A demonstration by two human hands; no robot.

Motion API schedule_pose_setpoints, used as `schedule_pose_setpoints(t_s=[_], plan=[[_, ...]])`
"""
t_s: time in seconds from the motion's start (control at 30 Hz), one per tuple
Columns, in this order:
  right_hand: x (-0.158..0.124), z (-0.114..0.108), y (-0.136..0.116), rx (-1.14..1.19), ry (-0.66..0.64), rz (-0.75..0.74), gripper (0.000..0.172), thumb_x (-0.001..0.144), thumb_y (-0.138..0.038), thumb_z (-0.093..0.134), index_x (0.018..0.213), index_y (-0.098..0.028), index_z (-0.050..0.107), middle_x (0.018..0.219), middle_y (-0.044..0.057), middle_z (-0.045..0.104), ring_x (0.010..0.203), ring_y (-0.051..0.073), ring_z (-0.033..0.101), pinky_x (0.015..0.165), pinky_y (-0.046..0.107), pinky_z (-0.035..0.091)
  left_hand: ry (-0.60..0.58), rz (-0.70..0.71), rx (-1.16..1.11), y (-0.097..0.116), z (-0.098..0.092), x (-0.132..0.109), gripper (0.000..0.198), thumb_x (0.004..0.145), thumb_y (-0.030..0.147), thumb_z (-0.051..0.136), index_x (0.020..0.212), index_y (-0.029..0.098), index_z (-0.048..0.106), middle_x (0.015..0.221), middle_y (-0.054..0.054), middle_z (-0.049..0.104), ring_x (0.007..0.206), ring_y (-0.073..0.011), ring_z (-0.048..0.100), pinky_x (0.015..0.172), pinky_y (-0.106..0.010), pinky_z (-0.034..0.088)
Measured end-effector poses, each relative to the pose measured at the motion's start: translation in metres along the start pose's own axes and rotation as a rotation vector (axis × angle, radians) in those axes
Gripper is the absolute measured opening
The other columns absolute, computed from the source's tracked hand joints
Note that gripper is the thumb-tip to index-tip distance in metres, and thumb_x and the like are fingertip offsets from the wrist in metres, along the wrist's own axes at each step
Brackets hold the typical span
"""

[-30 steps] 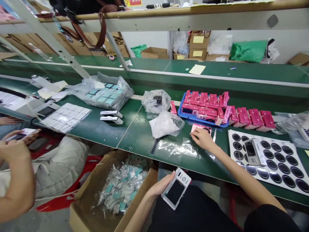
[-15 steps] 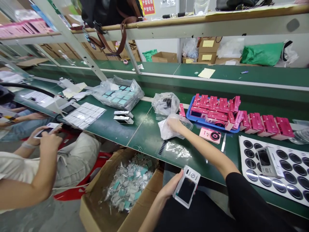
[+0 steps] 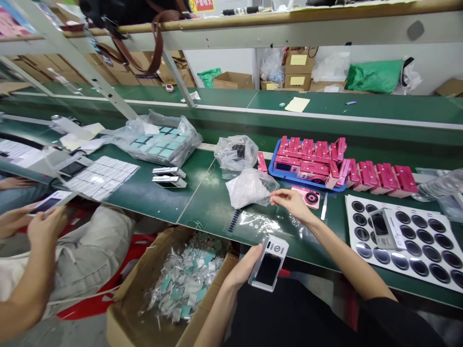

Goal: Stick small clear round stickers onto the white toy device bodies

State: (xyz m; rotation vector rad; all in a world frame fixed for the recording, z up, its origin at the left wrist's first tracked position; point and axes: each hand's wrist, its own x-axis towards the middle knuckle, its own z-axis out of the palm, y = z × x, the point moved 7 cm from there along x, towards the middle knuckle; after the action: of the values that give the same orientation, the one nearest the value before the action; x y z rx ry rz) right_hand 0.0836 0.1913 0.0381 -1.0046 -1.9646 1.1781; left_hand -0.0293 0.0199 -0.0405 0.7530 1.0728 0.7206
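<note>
My left hand [image 3: 246, 265] is closed around a white compact camera [image 3: 269, 266], its dark screen and buttons facing up, just off the table's front edge. My right hand [image 3: 291, 200] is at the right edge of a clear plastic bag [image 3: 248, 188] full of small white pieces. Thumb and fingertips are pinched together; anything between them is too small to name. Just behind that hand lies a pink camera [image 3: 310, 197] with a black lens ring. A strip of small dark pieces [image 3: 234, 220] lies on clear film in front of the bag.
A blue tray [image 3: 277, 176] holds several pink cameras, with more lined up to its right. A sheet of black round stickers [image 3: 398, 217] carries another camera [image 3: 384, 229]. Below the table stands a carton [image 3: 126, 308] of film scraps. At left, a co-worker's hands [image 3: 47, 224] hold a camera.
My right hand has come out of the bag of white pieces and moved right, fingertips now pinched. My left hand still holds the white camera. The view has shifted slightly right.
</note>
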Motion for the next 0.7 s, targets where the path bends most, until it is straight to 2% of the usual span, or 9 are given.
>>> schedule_pose_setpoints(t_s=[0.07, 0.17, 0.3, 0.4, 0.57, 0.7], plan=[[-0.032, -0.013, 0.000, 0.187, -0.010, 0.077, 0.033, 0.087, -0.044, 0.063, 0.101, -0.016, 0.072, 0.082, 0.006, 0.075, 0.075, 0.018, 0.071, 0.074, 0.033, 0.058, 0.024, 0.103, 0.108, 0.017, 0.002, 0.003, 0.078, 0.076, 0.084, 0.050, 0.098, 0.012, 0.072, 0.105, -0.012, 0.072, 0.113, -0.0322, 0.058, 0.103, -0.040, 0.042], [-0.066, -0.023, -0.006, 0.368, -0.032, 0.163, 0.026, 0.081, -0.041, 0.070, 0.094, -0.019, 0.075, 0.082, 0.005, 0.075, 0.077, 0.018, 0.070, 0.075, 0.033, 0.057, -0.039, 0.178, 0.211, 0.036, 0.016, 0.007, 0.080, 0.079, 0.084, 0.043, 0.100, 0.012, 0.073, 0.106, -0.011, 0.072, 0.109, -0.0307, 0.058, 0.102, -0.038, 0.042], [-0.088, -0.034, -0.024, 0.217, -0.006, 0.111, 0.017, 0.086, -0.032, 0.065, 0.089, -0.020, 0.077, 0.086, 0.005, 0.075, 0.079, 0.018, 0.069, 0.073, 0.031, 0.055, -0.138, 0.217, 0.284, 0.051, 0.034, 0.010, 0.081, 0.083, 0.082, 0.041, 0.107, 0.011, 0.072, 0.108, -0.012, 0.072, 0.104, -0.0297, 0.060, 0.100, -0.037, 0.042], [-0.097, -0.036, -0.034, 0.082, -0.019, 0.039, 0.017, 0.088, -0.028, 0.063, 0.097, -0.022, 0.075, 0.093, 0.005, 0.076, 0.082, 0.018, 0.070, 0.076, 0.032, 0.056, -0.184, 0.227, 0.334, 0.055, 0.042, 0.010, 0.079, 0.086, 0.078, 0.041, 0.113, 0.010, 0.070, 0.110, -0.012, 0.071, 0.099, -0.0286, 0.061, 0.097, -0.036, 0.043], [-0.108, -0.029, -0.053, -0.076, -0.170, -0.221, 0.019, 0.095, -0.024, 0.055, 0.104, -0.022, 0.072, 0.098, 0.006, 0.075, 0.087, 0.017, 0.070, 0.079, 0.031, 0.056, -0.255, 0.213, 0.419, 0.054, 0.047, 0.010, 0.081, 0.084, 0.079, 0.042, 0.117, 0.010, 0.068, 0.107, -0.010, 0.071, 0.096, -0.0264, 0.059, 0.094, -0.033, 0.044], [-0.111, -0.030, -0.056, -0.150, -0.207, -0.258, 0.018, 0.098, -0.022, 0.050, 0.101, -0.019, 0.068, 0.095, 0.007, 0.071, 0.086, 0.017, 0.067, 0.076, 0.029, 0.053, -0.261, 0.231, 0.496, 0.054, 0.047, 0.013, 0.082, 0.085, 0.080, 0.038, 0.114, 0.010, 0.068, 0.100, -0.009, 0.069, 0.090, -0.0248, 0.056, 0.089, -0.031, 0.044]])
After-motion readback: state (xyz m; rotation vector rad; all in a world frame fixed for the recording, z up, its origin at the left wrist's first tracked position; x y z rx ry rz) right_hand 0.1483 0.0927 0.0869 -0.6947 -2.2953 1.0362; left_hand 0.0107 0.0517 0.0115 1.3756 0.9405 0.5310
